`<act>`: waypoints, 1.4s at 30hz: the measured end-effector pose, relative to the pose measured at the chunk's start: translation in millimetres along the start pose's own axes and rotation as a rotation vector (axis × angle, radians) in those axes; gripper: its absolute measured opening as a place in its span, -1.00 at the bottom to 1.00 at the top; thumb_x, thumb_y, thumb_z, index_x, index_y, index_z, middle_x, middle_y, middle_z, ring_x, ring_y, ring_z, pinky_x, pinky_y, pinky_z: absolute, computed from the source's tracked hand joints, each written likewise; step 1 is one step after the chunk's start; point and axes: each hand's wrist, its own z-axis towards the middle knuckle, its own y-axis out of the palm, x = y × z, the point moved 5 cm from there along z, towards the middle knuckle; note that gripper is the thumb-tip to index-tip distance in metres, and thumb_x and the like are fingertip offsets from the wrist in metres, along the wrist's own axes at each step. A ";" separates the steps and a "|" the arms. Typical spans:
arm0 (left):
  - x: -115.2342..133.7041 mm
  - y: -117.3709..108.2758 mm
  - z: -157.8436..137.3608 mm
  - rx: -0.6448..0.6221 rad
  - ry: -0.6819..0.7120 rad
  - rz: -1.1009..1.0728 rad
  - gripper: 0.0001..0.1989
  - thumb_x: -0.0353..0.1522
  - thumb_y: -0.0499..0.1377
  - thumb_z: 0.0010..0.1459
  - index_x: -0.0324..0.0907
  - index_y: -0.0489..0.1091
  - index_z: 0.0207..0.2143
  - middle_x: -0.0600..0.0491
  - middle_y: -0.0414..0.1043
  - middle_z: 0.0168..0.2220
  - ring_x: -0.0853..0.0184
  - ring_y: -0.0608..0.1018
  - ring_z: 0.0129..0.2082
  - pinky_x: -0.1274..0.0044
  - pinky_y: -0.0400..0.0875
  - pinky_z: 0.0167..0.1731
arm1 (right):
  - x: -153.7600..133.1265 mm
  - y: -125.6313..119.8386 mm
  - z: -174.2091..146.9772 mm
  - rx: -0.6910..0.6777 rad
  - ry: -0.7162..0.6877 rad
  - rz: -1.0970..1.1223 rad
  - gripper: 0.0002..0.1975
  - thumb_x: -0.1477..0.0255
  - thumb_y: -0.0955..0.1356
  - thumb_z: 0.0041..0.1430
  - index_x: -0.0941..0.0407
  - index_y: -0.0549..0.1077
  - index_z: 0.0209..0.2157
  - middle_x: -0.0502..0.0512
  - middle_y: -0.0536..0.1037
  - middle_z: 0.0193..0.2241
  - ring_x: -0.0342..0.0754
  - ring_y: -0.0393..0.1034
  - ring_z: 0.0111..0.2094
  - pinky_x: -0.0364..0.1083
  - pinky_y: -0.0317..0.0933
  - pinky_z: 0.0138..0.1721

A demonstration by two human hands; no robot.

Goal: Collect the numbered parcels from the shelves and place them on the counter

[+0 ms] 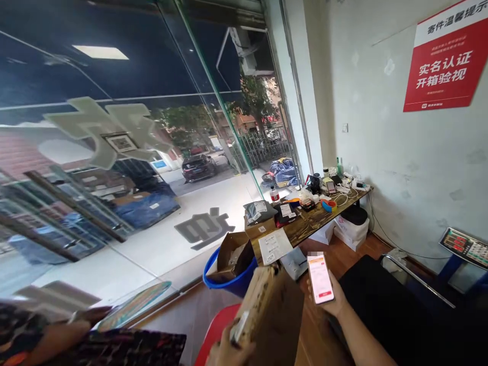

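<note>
My left hand point(231, 349) grips the near end of a brown cardboard box point(281, 311), its fingers wrapped over the narrow side beside a white label point(240, 326). The box stands tilted on edge at the bottom middle, and its lower part runs out of view. To the right of it, my right hand point(336, 299) is closed around a smartphone point(321, 280). The phone's lit screen faces me, showing a pale page with a red button at the bottom. Beyond the box, a white parcel point(275, 246) lies at the near end of a wooden table point(312, 222).
A blue bin point(212, 278) holds an opened carton. Behind me box's edge is a red stool point(216, 328). At lower left sits another person point(57, 341) near a hand fan point(135, 306). A weighing scale display point(464, 246) and a black surface point(368, 295) are at right.
</note>
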 end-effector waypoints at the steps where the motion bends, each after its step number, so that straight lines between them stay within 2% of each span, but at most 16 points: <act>1: 22.3 -11.0 24.8 -0.021 0.018 -0.016 -0.28 -0.11 0.30 -0.03 -0.09 0.34 0.20 -0.08 0.55 -0.22 -0.05 0.62 -0.13 0.20 0.51 -0.12 | -19.9 4.5 11.4 0.013 -0.037 -0.003 -0.48 -0.04 0.43 0.15 0.14 0.61 -0.15 0.19 0.72 -0.22 0.03 0.61 -0.26 -0.01 0.42 -0.20; 5: 123.3 -55.8 113.7 -0.048 0.024 -0.192 -0.27 -0.14 0.26 -0.04 -0.07 0.28 0.21 -0.13 0.54 -0.10 -0.08 0.57 0.01 0.19 0.45 -0.02 | -79.0 18.6 40.9 0.094 -0.187 -0.028 -0.53 0.00 0.41 0.20 0.10 0.59 -0.10 0.18 0.70 -0.18 0.13 0.61 -0.17 0.14 0.41 -0.09; 8: 194.6 -65.8 170.9 -0.088 0.045 -0.217 -0.24 -0.11 0.22 0.04 -0.11 0.19 0.27 -0.24 0.44 0.11 -0.13 0.48 0.14 0.20 0.37 0.05 | -106.3 25.9 59.0 0.158 -0.289 -0.068 -0.53 0.00 0.38 0.23 0.06 0.57 -0.04 0.19 0.69 -0.11 0.16 0.61 -0.13 0.17 0.43 -0.11; 10: 232.1 -59.2 202.5 -0.126 0.056 -0.204 -0.22 -0.07 0.19 0.08 -0.17 0.14 0.29 -0.33 0.35 0.19 -0.19 0.45 0.17 0.18 0.35 0.03 | -118.8 30.6 72.0 0.190 -0.347 -0.091 -0.53 0.00 0.38 0.24 0.06 0.56 -0.03 0.20 0.69 -0.09 0.17 0.61 -0.12 0.16 0.44 -0.14; 13: 274.7 -40.5 237.7 -0.180 0.085 -0.157 -0.18 -0.02 0.16 0.10 -0.23 0.07 0.31 -0.41 0.21 0.26 -0.28 0.36 0.21 0.11 0.28 0.03 | -130.5 37.6 91.1 0.240 -0.435 -0.123 -0.51 0.00 0.38 0.24 0.09 0.56 -0.04 0.21 0.69 -0.09 0.16 0.61 -0.13 0.17 0.43 -0.10; 17: 315.2 -18.8 266.4 -0.245 0.167 -0.056 -0.16 0.02 0.14 0.11 -0.21 0.05 0.32 -0.43 0.18 0.26 -0.30 0.30 0.22 -0.02 0.22 0.02 | -137.9 45.3 110.9 0.333 -0.588 -0.180 -0.51 0.03 0.41 0.22 0.10 0.56 -0.01 0.17 0.70 -0.11 0.10 0.61 -0.14 0.13 0.38 0.04; 19: 331.1 -11.2 274.6 -0.279 0.246 -0.003 -0.15 0.02 0.18 0.08 -0.17 0.08 0.32 -0.40 0.19 0.25 -0.29 0.30 0.24 -0.02 0.20 0.05 | -139.8 49.1 119.0 0.370 -0.626 -0.207 -0.52 0.07 0.45 0.18 0.09 0.54 0.00 0.14 0.70 -0.11 0.09 0.60 -0.10 0.10 0.36 0.06; 23: 348.3 -2.1 282.8 -0.295 0.379 0.088 -0.13 -0.02 0.27 0.02 -0.06 0.13 0.34 -0.34 0.19 0.26 -0.26 0.28 0.26 0.12 0.12 0.18 | -148.8 57.0 134.0 0.451 -0.685 -0.228 -0.55 0.13 0.52 0.08 0.04 0.55 -0.04 0.07 0.70 -0.12 0.07 0.59 -0.08 0.05 0.39 0.02; 27: 346.3 0.9 291.0 -0.248 0.408 0.184 -0.15 0.04 0.20 0.09 -0.04 0.12 0.37 -0.36 0.22 0.24 -0.19 0.33 0.24 0.20 0.14 0.19 | -164.8 66.8 155.1 0.469 -0.706 -0.281 -0.50 0.11 0.50 0.10 0.03 0.52 0.02 0.11 0.68 -0.06 0.09 0.57 -0.04 0.06 0.38 0.02; 31: 341.0 5.4 299.7 -0.201 0.445 0.218 -0.13 0.05 0.19 0.07 -0.05 0.12 0.37 -0.34 0.24 0.23 -0.14 0.35 0.23 0.22 0.15 0.19 | -187.5 72.7 183.3 0.438 -0.686 -0.294 -0.47 0.10 0.53 0.05 0.01 0.52 0.02 0.10 0.67 -0.02 0.12 0.56 0.00 0.09 0.37 0.05; 36: 331.2 16.1 310.9 -0.147 0.475 0.170 -0.14 -0.03 0.25 -0.01 -0.04 0.21 0.33 -0.27 0.25 0.23 -0.14 0.37 0.21 0.18 0.17 0.20 | -230.5 77.2 227.7 0.378 -0.586 -0.354 -0.53 0.09 0.48 0.12 0.03 0.52 -0.01 0.10 0.67 -0.02 0.14 0.54 0.05 0.12 0.35 0.11; 42: 314.3 32.4 328.4 -0.068 0.499 0.077 -0.20 -0.11 0.31 -0.18 0.04 0.35 0.20 -0.19 0.30 0.22 -0.16 0.37 0.18 0.12 0.17 0.25 | -299.4 91.5 282.0 0.281 -0.399 -0.438 -0.48 0.13 0.54 0.02 0.01 0.51 0.01 0.09 0.67 -0.01 0.17 0.52 0.07 0.16 0.34 0.13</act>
